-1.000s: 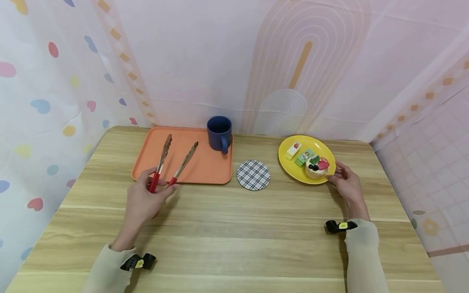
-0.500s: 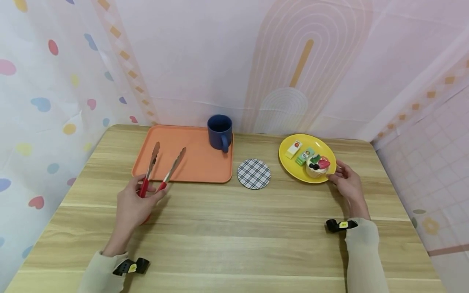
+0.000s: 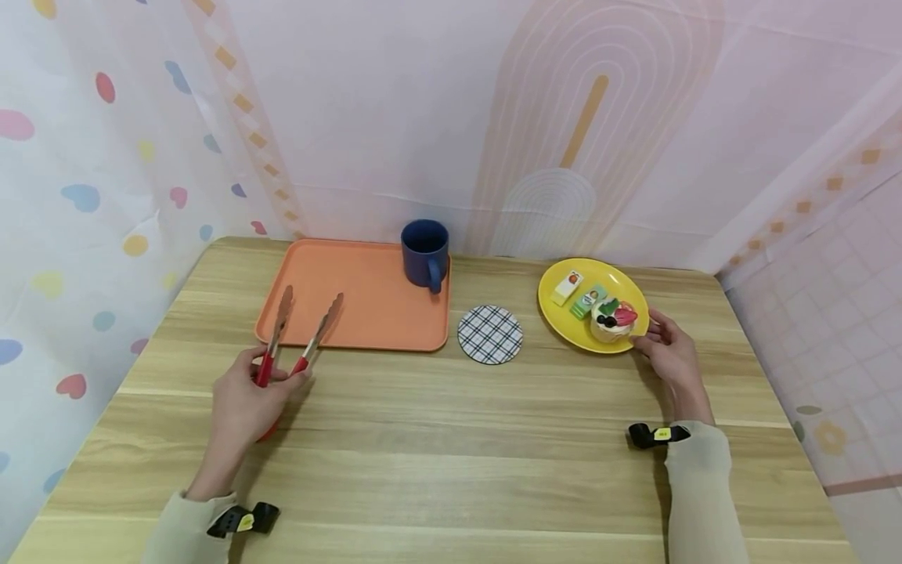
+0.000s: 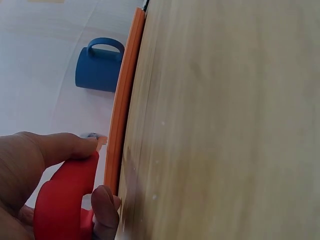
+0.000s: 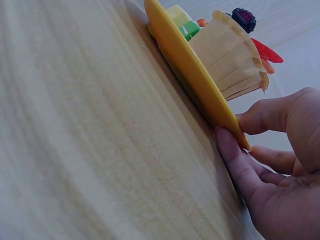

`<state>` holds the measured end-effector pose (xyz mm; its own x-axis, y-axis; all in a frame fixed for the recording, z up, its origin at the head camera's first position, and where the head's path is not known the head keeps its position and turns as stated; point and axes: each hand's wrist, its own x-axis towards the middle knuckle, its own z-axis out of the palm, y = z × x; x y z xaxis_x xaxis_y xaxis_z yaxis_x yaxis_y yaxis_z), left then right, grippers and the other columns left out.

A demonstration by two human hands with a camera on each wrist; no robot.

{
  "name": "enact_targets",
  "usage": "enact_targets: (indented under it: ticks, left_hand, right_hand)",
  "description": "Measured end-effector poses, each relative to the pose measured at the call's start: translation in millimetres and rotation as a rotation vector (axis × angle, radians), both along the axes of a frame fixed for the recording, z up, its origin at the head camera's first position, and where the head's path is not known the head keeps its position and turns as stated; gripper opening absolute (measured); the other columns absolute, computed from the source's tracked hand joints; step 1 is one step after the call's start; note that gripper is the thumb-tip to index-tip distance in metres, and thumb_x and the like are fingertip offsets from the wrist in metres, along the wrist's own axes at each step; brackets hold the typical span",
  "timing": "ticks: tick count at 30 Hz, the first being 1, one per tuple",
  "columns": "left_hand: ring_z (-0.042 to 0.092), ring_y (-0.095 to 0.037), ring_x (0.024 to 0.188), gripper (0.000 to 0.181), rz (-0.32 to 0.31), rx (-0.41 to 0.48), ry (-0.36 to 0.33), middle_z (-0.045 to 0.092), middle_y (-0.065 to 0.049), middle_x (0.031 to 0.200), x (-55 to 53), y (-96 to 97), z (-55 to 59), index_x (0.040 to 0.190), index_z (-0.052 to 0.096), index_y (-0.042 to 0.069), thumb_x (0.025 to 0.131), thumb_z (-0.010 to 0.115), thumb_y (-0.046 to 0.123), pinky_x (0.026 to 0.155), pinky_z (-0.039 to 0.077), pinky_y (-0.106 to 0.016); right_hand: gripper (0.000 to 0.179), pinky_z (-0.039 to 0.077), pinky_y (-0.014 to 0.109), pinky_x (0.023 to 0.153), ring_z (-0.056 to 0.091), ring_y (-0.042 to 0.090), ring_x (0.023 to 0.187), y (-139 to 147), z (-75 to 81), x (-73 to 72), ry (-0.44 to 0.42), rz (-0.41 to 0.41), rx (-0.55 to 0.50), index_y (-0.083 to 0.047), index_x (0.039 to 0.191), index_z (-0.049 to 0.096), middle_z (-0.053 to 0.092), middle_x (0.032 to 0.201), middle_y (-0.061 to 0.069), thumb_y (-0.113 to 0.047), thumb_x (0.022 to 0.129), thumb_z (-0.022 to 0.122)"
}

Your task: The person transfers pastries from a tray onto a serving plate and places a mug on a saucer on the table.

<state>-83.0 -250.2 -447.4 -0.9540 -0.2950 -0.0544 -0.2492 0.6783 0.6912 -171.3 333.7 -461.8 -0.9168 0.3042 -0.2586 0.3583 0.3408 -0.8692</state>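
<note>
My left hand (image 3: 247, 399) grips a pair of metal tongs with red handles (image 3: 264, 371). The tongs' arms stand spread, their tips over the near left part of an orange tray (image 3: 352, 313). Close up in the left wrist view, thumb and fingers wrap the red handle (image 4: 62, 200). At the right, my right hand (image 3: 672, 356) pinches the rim of a yellow plate (image 3: 574, 335). On that plate sit a cupcake (image 3: 610, 330) topped with dark berries and red fruit, a small white-and-yellow carton (image 3: 567, 288) and a green one (image 3: 588, 301). The right wrist view shows the thumb against the plate's edge.
A dark blue mug (image 3: 425, 254) stands at the tray's right end, its handle toward me. Between tray and plate lies a round checked coaster (image 3: 489, 335). A patterned cloth (image 3: 366, 117) hangs behind the wooden table (image 3: 479, 454).
My left hand has drawn the tongs toward me and to the left, so less of them lies over the tray. The right hand stays at the plate's rim.
</note>
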Motion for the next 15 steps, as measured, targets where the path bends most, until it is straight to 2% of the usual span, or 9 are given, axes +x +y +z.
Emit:
enact_targets:
  ticks: [6, 15]
  left_hand:
    - [0.069, -0.035, 0.092, 0.087, -0.014, -0.010, -0.008, 0.072, -0.025, 0.108, 4.4, -2.1, 0.0, 0.146, 0.045, -0.006, 0.087, 0.080, 0.047, 0.061, 0.048, -0.030]
    - [0.056, -0.027, 0.075, 0.070, -0.024, -0.079, -0.044, 0.059, -0.018, 0.093, 8.5, 1.5, 4.5, 0.119, 0.051, -0.007, 0.085, 0.081, 0.046, 0.055, 0.042, -0.032]
  right_hand:
    - [0.072, 0.049, 0.007, 0.080, 0.052, -0.002, 0.101, 0.8, -0.5, 0.5, 0.007, -0.002, 0.002, -0.013, 0.161, 0.032, 0.051, 0.135, 0.004, -0.008, 0.098, 0.065]
    - [0.073, 0.049, 0.007, 0.080, 0.052, -0.003, 0.101, -0.2, -0.2, 0.4, 0.002, -0.002, 0.008, -0.013, 0.161, 0.032, 0.051, 0.139, 0.006, -0.008, 0.097, 0.066]
